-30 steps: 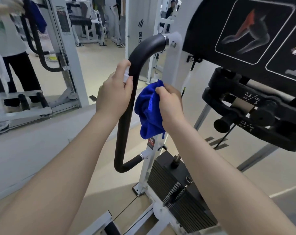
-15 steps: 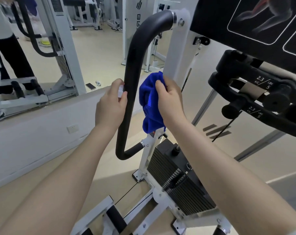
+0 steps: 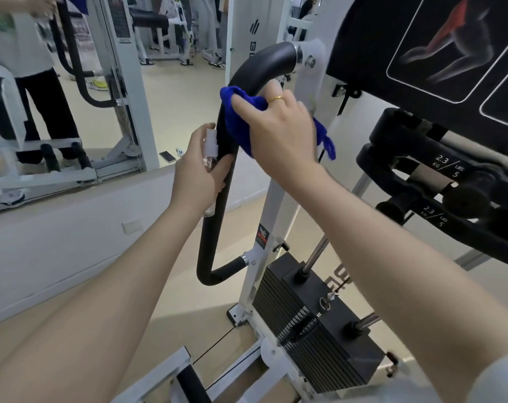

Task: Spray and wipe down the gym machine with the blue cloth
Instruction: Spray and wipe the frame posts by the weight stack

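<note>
Gym machine handle [image 3: 218, 205], a black padded bar bent like a tall loop, stands in the middle of the view and serves as the landmark for everything else. Left of the handle, a mirror [image 3: 72, 97] on the wall reflects other white gym equipment and a standing person's legs. Just left of the handle, touching its side, the left hand [image 3: 197, 173] curls its fingers around a small clear spray bottle [image 3: 210, 152] with a white nozzle on top. The bottle is upright and close to the bar, probably kept ready so the padding can be wetted without letting go. On the handle itself, near its upper bend, the blue cloth [image 3: 244, 103] is draped over the bar. The right hand [image 3: 279, 132], wearing a gold ring, grips the cloth with curled fingers and presses it around the padding; wrapping it this way likely lets one stroke clean the whole curve. Right of the handle rises the white frame post [image 3: 276, 210], with the black weight stack [image 3: 314, 324] at its foot. Farther right, small add-on weights [image 3: 450, 181] sit under a black exercise diagram panel [image 3: 421, 48].
</note>
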The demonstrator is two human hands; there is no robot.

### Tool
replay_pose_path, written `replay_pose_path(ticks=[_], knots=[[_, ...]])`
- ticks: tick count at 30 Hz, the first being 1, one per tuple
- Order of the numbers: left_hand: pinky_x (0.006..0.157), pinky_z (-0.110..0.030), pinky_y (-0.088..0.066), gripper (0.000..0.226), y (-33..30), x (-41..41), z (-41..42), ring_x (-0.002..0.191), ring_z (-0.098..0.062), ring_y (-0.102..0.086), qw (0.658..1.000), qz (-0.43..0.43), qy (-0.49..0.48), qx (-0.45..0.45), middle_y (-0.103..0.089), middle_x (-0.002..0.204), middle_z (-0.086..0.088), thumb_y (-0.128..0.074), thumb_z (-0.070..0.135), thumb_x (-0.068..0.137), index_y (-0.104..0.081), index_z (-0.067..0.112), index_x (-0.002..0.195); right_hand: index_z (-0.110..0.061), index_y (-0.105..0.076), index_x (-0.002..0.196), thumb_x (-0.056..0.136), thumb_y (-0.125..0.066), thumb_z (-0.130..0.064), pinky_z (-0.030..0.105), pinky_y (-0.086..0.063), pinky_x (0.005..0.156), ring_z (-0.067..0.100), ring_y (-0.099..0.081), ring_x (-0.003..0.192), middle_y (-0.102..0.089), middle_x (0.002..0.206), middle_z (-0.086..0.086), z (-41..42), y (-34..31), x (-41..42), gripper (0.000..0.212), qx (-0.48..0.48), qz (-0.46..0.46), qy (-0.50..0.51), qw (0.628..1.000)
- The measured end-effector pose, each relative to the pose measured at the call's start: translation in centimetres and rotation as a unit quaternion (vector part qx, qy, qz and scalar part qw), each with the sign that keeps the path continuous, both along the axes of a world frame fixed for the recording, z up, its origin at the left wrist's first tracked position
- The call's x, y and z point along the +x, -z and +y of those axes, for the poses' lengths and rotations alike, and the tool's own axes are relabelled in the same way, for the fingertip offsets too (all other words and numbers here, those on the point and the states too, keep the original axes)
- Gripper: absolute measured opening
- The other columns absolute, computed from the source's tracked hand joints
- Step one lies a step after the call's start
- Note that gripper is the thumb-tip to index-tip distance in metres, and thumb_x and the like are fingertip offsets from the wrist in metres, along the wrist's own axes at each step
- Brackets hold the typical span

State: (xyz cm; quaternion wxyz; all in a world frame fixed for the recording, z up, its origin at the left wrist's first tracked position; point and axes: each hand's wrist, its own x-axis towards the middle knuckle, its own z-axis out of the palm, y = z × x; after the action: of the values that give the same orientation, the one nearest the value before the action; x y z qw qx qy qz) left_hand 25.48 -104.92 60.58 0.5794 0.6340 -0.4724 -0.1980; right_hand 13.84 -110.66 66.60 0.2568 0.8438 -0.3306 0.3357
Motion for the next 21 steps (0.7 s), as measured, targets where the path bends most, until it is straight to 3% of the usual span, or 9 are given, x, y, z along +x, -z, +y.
replay_pose_path(ticks=[4,6,8,10,12,15,17,19,21], knots=[[0.071,-0.041,-0.057,0.046,0.1,0.1,0.1,0.086,-0.020,-0.062,1.000,-0.024,-0.004,0.013,-0.057,0.103,0.004,-0.059,0.020,0.089,-0.039,0.033,0.129,-0.018,-0.057,0.115,0.084,-0.041,-0.003,0.026,-0.028,0.054,0.020,-0.040,0.064,-0.048,0.090,0.009,-0.4,-2.6,0.4,0.038,0.119,-0.187,0.045,0.974],[0.069,-0.041,-0.057,0.044,0.0,0.3,0.1,0.082,-0.019,-0.062,0.999,-0.031,0.000,0.018,-0.060,0.099,0.002,-0.059,0.020,0.089,-0.040,0.034,0.126,-0.019,-0.053,0.115,0.088,-0.035,-0.005,0.025,-0.028,0.055,0.021,-0.042,0.065,-0.042,0.089,0.004,-1.5,-3.8,-0.2,0.036,0.174,-0.232,0.066,0.955],[0.067,-0.041,-0.056,0.042,-0.2,0.3,0.0,0.077,-0.023,-0.063,0.999,-0.043,-0.008,0.021,-0.061,0.094,-0.002,-0.058,0.020,0.089,-0.040,0.033,0.124,-0.017,-0.053,0.114,0.090,-0.036,-0.008,0.028,-0.032,0.059,0.025,-0.045,0.067,-0.043,0.087,0.005,-0.6,-3.7,0.2,0.032,0.155,-0.188,0.016,0.970],[0.060,-0.036,-0.053,0.041,-0.4,0.2,-0.3,0.070,-0.027,-0.061,0.997,-0.059,-0.030,0.027,-0.061,0.082,-0.003,-0.056,0.018,0.088,-0.039,0.030,0.124,-0.020,-0.054,0.118,0.089,-0.041,-0.010,0.034,-0.039,0.059,0.028,-0.050,0.064,-0.048,0.087,0.009,1.3,-1.7,1.9,0.034,0.119,-0.082,-0.027,0.989],[0.050,-0.028,-0.044,0.040,-0.5,0.0,-0.4,0.066,-0.026,-0.059,0.994,-0.085,-0.046,0.042,-0.058,0.074,-0.001,-0.053,0.016,0.089,-0.038,0.026,0.125,-0.015,-0.062,0.109,0.085,-0.045,-0.007,0.035,-0.043,0.054,0.028,-0.057,0.061,-0.058,0.082,0.013,1.8,-0.5,2.4,0.031,0.084,-0.024,-0.041,0.995],[0.051,-0.026,-0.040,0.040,-0.6,-0.1,-0.1,0.068,-0.026,-0.059,0.993,-0.101,-0.051,0.046,-0.057,0.084,-0.004,-0.054,0.018,0.091,-0.038,0.026,0.127,-0.013,-0.060,0.104,0.091,-0.040,-0.009,0.022,-0.038,0.053,0.014,-0.052,0.059,-0.053,0.078,0.003,-0.6,-3.5,0.5,0.024,0.132,-0.089,0.001,0.987],[0.057,-0.030,-0.048,0.041,-0.6,-0.3,0.1,0.072,-0.027,-0.061,0.994,-0.099,-0.039,0.039,-0.059,0.091,-0.005,-0.055,0.019,0.091,-0.038,0.026,0.128,-0.016,-0.057,0.100,0.094,-0.037,-0.017,0.014,-0.030,0.048,0.000,-0.046,0.054,-0.047,0.074,-0.003,-3.4,-5.6,-1.6,0.021,0.199,-0.207,0.044,0.957],[0.067,-0.038,-0.055,0.042,-0.5,-0.4,0.1,0.079,-0.028,-0.062,0.994,-0.098,-0.035,0.025,-0.061,0.098,-0.005,-0.055,0.019,0.091,-0.037,0.027,0.129,-0.020,-0.056,0.098,0.090,-0.035,-0.018,0.024,-0.036,0.054,0.010,-0.054,0.066,-0.056,0.080,0.001,-4.9,-6.1,-2.5,0.022,0.193,-0.237,0.035,0.952],[0.071,-0.045,-0.056,0.041,-0.2,-0.5,-0.1,0.083,-0.029,-0.062,0.995,-0.092,-0.040,0.009,-0.061,0.101,-0.004,-0.055,0.017,0.090,-0.039,0.029,0.126,-0.016,-0.060,0.110,0.088,-0.041,-0.015,0.028,-0.041,0.064,0.020,-0.055,0.077,-0.060,0.088,0.005,-4.0,-4.7,-1.2,0.030,0.167,-0.235,-0.051,0.956]])
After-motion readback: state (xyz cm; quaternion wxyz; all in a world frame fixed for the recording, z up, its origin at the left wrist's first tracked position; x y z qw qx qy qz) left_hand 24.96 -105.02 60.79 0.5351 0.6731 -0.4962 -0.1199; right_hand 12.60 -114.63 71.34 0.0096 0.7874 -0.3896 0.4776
